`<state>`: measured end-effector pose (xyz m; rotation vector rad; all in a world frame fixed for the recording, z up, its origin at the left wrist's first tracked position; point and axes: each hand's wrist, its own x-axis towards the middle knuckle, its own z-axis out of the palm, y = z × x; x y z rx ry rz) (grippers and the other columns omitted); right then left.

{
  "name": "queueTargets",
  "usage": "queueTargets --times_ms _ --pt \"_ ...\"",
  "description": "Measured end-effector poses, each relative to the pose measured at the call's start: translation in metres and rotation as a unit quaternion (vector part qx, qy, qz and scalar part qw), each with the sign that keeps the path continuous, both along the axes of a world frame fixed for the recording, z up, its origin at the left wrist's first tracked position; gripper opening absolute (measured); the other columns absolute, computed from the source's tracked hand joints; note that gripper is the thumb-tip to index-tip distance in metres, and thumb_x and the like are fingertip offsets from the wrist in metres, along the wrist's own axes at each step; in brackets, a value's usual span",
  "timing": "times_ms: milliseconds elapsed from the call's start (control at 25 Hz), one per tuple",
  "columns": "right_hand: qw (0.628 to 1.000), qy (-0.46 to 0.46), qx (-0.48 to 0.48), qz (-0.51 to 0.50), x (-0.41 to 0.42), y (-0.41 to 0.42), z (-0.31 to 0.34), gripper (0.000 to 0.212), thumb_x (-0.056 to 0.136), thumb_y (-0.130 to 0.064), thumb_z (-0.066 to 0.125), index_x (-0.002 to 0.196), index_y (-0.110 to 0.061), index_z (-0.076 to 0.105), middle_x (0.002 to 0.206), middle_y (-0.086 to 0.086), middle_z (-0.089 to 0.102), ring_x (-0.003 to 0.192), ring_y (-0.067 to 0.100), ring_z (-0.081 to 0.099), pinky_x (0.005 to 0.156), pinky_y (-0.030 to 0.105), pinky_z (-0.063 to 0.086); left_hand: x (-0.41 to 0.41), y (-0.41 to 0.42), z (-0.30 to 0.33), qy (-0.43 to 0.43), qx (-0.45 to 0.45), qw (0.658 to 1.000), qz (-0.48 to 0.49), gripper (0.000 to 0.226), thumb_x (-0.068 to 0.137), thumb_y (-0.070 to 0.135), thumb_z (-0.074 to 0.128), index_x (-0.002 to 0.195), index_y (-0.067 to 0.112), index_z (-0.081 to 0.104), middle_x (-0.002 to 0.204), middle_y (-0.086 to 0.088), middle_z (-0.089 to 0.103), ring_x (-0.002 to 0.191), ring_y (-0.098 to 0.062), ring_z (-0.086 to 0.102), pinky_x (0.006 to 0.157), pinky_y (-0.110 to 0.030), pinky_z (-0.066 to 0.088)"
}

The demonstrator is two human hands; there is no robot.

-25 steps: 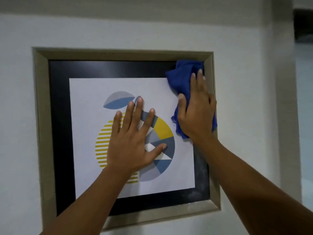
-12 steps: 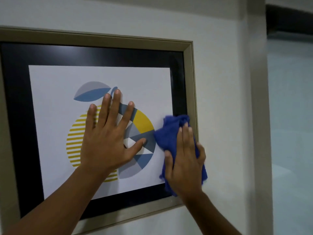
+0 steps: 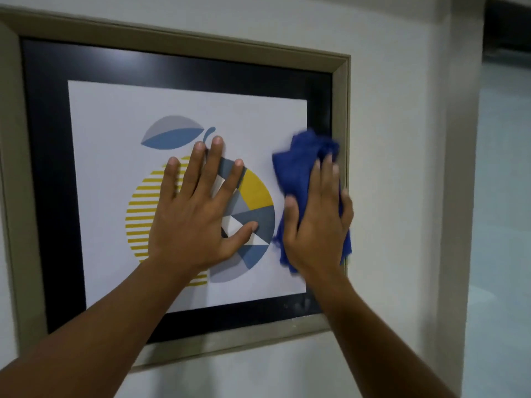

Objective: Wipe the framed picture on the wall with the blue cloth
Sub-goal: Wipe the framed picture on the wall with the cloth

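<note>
The framed picture (image 3: 184, 50) hangs on a pale wall, with a beige frame, a black mat and a white print of a striped yellow and blue fruit. My left hand (image 3: 198, 214) lies flat on the glass over the fruit, fingers spread, holding nothing. My right hand (image 3: 319, 222) presses the bunched blue cloth (image 3: 298, 165) against the right side of the glass, beside the inner right frame edge. The cloth is blurred at its top.
Dusty smudges (image 3: 298, 303) show on the black mat at the lower right corner. A wall corner (image 3: 457, 196) runs down to the right of the picture, with a pale blurred surface (image 3: 505, 196) and a dark opening (image 3: 508, 27) beyond it.
My right hand swept the cloth from the top right corner down to the lower right, and has now come back up to mid-height. My left hand stayed flat on the print.
</note>
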<state>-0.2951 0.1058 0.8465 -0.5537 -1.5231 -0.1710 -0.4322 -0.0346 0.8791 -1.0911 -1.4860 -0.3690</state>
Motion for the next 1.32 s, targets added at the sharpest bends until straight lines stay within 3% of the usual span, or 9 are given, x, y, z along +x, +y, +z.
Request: queueTargets --times_ms 120,280,560,680,800,920,1160,1240,1320 --pt "0.998 -0.024 -0.052 -0.004 -0.002 -0.008 -0.087 0.068 0.1 -0.044 0.035 0.157 -0.014 0.013 0.164 0.004 0.018 0.152 0.019 0.014 0.12 0.046 0.018 0.003 -0.002 -0.016 0.007 -0.009 1.0 0.001 0.089 0.087 0.071 0.037 0.157 0.021 0.013 0.166 -0.015 0.005 0.153 -0.033 0.002 0.121 -0.061 0.012" --pt "0.992 0.022 -0.123 -0.019 -0.021 -0.025 -0.101 0.066 0.103 -0.047 0.024 0.158 -0.016 0.005 0.165 0.006 0.014 0.153 0.022 0.011 0.119 0.045 0.017 0.005 0.001 -0.024 0.019 -0.008 1.0 -0.002 0.089 0.086 0.07 0.039 0.156 0.021 0.016 0.166 -0.015 0.008 0.153 -0.034 0.004 0.121 -0.06 0.013" --pt "0.994 -0.095 0.017 -0.059 -0.038 -0.042 -0.118 0.062 0.105 -0.044 0.017 0.158 -0.018 -0.001 0.164 0.006 0.01 0.153 0.022 0.005 0.12 0.038 0.005 -0.002 0.001 -0.025 0.036 -0.009 0.999 0.003 0.085 0.09 0.072 0.027 0.156 0.019 0.018 0.165 -0.017 0.011 0.153 -0.035 0.006 0.121 -0.059 0.013" --pt "0.991 -0.089 -0.01 -0.097 0.002 0.001 -0.12 0.062 0.103 -0.045 0.018 0.158 -0.02 0.003 0.16 0.008 0.019 0.148 0.026 0.02 0.117 0.04 0.014 0.001 0.0 -0.025 0.025 -0.003 1.0 -0.005 0.086 0.087 0.07 0.036 0.156 0.02 0.02 0.166 -0.016 0.011 0.153 -0.035 0.007 0.121 -0.06 0.014" --pt "0.992 -0.091 -0.03 -0.088 0.022 0.016 -0.12 0.063 0.098 -0.041 0.033 0.154 -0.016 0.017 0.159 0.008 0.023 0.144 0.027 0.027 0.114 0.041 0.02 0.004 -0.001 -0.024 0.02 -0.008 1.0 0.0 0.087 0.087 0.07 0.038 0.156 0.021 0.018 0.166 -0.016 0.01 0.153 -0.035 0.007 0.12 -0.061 0.015" --pt "0.992 -0.088 -0.026 -0.081 0.019 0.008 -0.089 0.061 0.1 -0.038 0.033 0.154 -0.014 0.02 0.162 0.009 0.023 0.149 0.027 0.023 0.116 0.046 0.021 0.003 -0.001 -0.023 0.017 -0.014 1.0 -0.005 0.088 0.087 0.071 0.038 0.156 0.021 0.016 0.166 -0.015 0.009 0.153 -0.035 0.006 0.121 -0.061 0.015" --pt "0.995 -0.028 0.026 -0.09 0.017 0.01 0.104 0.057 0.102 -0.034 0.037 0.153 -0.009 0.03 0.161 0.012 0.029 0.149 0.026 0.026 0.112 0.045 0.025 0.002 0.0 -0.024 0.027 -0.003 1.0 -0.012 0.087 0.086 0.067 0.041 0.156 0.02 0.019 0.165 -0.016 0.013 0.153 -0.035 0.009 0.12 -0.062 0.017" --pt "0.995 -0.006 0.049 -0.089 0.012 0.012 0.109 0.056 0.103 -0.032 0.038 0.153 -0.01 0.03 0.161 0.011 0.029 0.149 0.025 0.026 0.113 0.044 0.027 0.003 -0.001 -0.024 0.022 -0.004 1.0 -0.01 0.086 0.086 0.067 0.042 0.156 0.02 0.021 0.165 -0.016 0.014 0.153 -0.035 0.01 0.12 -0.062 0.017" --pt "0.995 -0.009 0.054 -0.083 0.012 0.012 0.071 0.056 0.103 -0.031 0.038 0.154 -0.01 0.028 0.162 0.011 0.028 0.149 0.025 0.025 0.114 0.045 0.027 0.003 -0.001 -0.023 0.014 -0.013 1.0 -0.008 0.086 0.087 0.068 0.041 0.156 0.02 0.021 0.165 -0.016 0.014 0.153 -0.035 0.01 0.12 -0.061 0.016"
